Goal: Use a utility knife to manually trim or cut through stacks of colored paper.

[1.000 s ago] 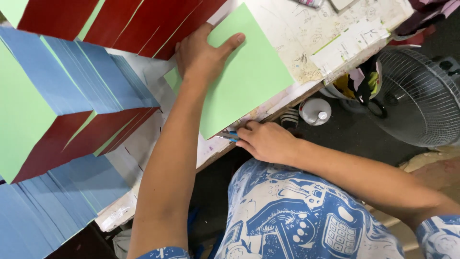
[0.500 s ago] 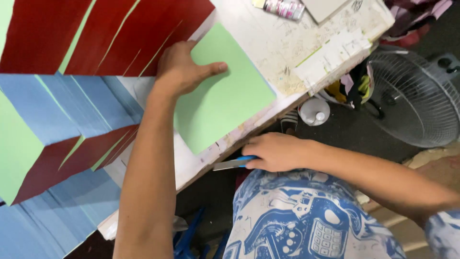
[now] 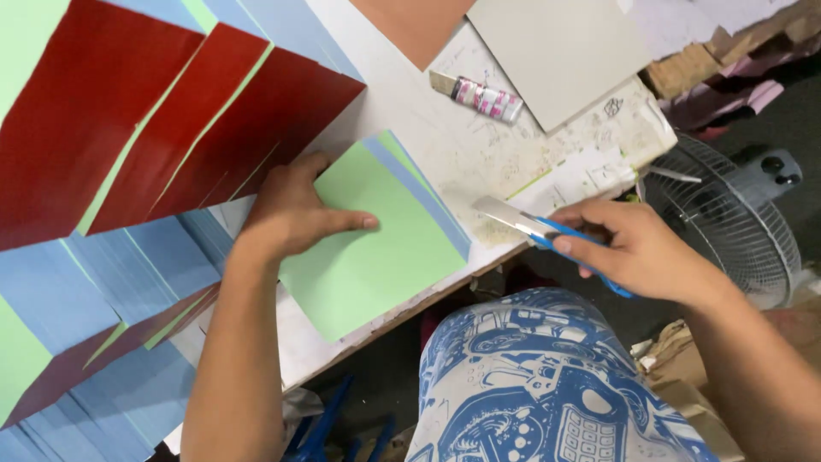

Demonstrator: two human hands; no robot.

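A light green sheet of paper point(image 3: 376, 252) lies on the white table point(image 3: 402, 111), with a blue sheet edge showing beneath it along its right side. My left hand point(image 3: 295, 210) presses flat on the green sheet's left part, fingers spread. My right hand point(image 3: 633, 248) grips a blue-handled utility knife point(image 3: 534, 227) to the right of the sheet, its metal blade pointing left toward the table edge, lifted off the paper.
Fanned stacks of red point(image 3: 171, 111), blue point(image 3: 128, 274) and green paper fill the left side. A grey board point(image 3: 560, 51), a small patterned tube point(image 3: 487, 98) and an orange sheet point(image 3: 415, 26) lie further back. A floor fan point(image 3: 727, 222) stands at the right.
My right hand with the knife rose from below the table edge to the right of the sheet. The green sheet now shows a blue sheet beneath its edge. The view shifted.
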